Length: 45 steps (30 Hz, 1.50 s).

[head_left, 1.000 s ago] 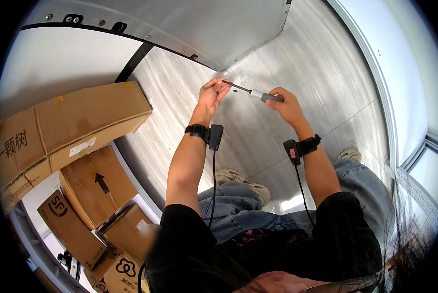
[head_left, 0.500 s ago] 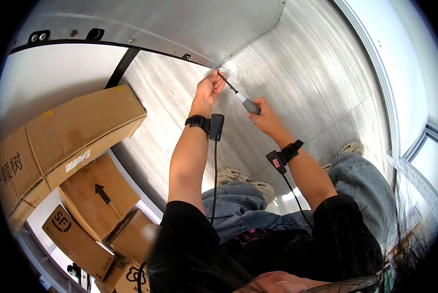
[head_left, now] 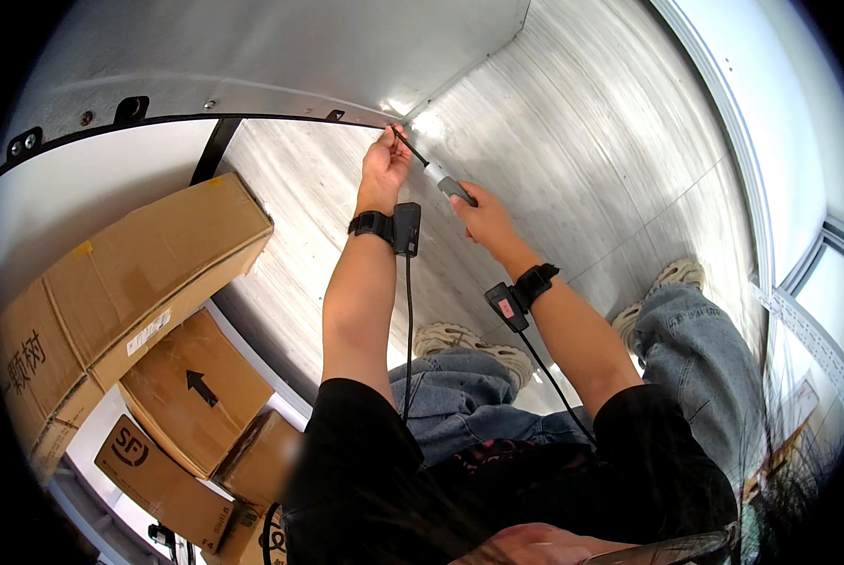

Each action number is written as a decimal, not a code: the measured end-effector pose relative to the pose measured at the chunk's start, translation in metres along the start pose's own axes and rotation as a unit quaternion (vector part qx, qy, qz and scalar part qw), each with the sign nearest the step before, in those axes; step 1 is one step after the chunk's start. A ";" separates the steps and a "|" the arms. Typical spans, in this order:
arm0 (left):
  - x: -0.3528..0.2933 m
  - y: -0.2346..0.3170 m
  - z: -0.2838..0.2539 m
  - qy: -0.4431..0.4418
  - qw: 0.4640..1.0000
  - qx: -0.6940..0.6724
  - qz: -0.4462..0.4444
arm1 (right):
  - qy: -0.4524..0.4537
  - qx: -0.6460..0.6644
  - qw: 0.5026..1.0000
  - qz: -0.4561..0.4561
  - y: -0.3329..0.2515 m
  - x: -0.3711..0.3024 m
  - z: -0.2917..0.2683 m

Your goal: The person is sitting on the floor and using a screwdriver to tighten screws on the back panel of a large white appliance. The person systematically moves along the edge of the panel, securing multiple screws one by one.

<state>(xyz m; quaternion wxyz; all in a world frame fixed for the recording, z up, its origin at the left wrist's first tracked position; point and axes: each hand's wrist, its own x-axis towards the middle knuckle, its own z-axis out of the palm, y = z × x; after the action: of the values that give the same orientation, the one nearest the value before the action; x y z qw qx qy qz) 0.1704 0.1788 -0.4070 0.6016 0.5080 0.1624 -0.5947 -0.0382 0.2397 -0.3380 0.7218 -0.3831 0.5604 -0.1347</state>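
Observation:
My right hand (head_left: 486, 217) is wrapped round the grey and white handle of a screwdriver (head_left: 437, 174). Its long dark shaft slants up and left to the lower edge of a grey metal panel (head_left: 281, 56). At the shaft's tip, close to the panel's corner, the fingers of my left hand (head_left: 382, 169) are pinched together. Whatever lies between those fingertips is too small to make out. The tip touches or nearly touches the panel edge; I cannot tell which.
Screws and black brackets (head_left: 132, 110) line the panel's edge. A long cardboard box (head_left: 158, 235) lies at left, with several smaller cartons (head_left: 196, 386) below it. Pale wood-look floor (head_left: 591, 141) spreads beyond my hands. Cables (head_left: 409, 330) hang from both wrist devices.
Both hands and the screwdriver have shifted slightly left and up in the picture, and the panel has shifted left too. The screwdriver's tip remains at my left fingertips.

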 end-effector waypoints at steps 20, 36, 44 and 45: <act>-0.009 0.006 0.011 0.030 0.999 0.024 -0.007 | 0.033 0.246 0.963 0.105 0.015 0.016 0.013; -0.006 0.009 0.012 0.049 0.999 0.017 -0.009 | 0.013 0.299 0.941 0.161 0.014 0.015 0.014; -0.004 0.012 0.011 0.058 0.998 0.003 -0.009 | 0.012 0.275 0.947 0.163 0.013 0.016 0.019; -0.005 0.012 0.013 0.058 0.998 0.012 -0.008 | 0.003 0.285 0.943 0.173 0.013 0.017 0.018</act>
<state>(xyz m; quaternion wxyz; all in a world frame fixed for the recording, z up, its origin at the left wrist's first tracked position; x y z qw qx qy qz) 0.1740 0.1681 -0.3926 0.5802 0.5473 0.1937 -0.5713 -0.0197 0.2454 -0.3579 0.8112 -0.0577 0.5585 -0.1632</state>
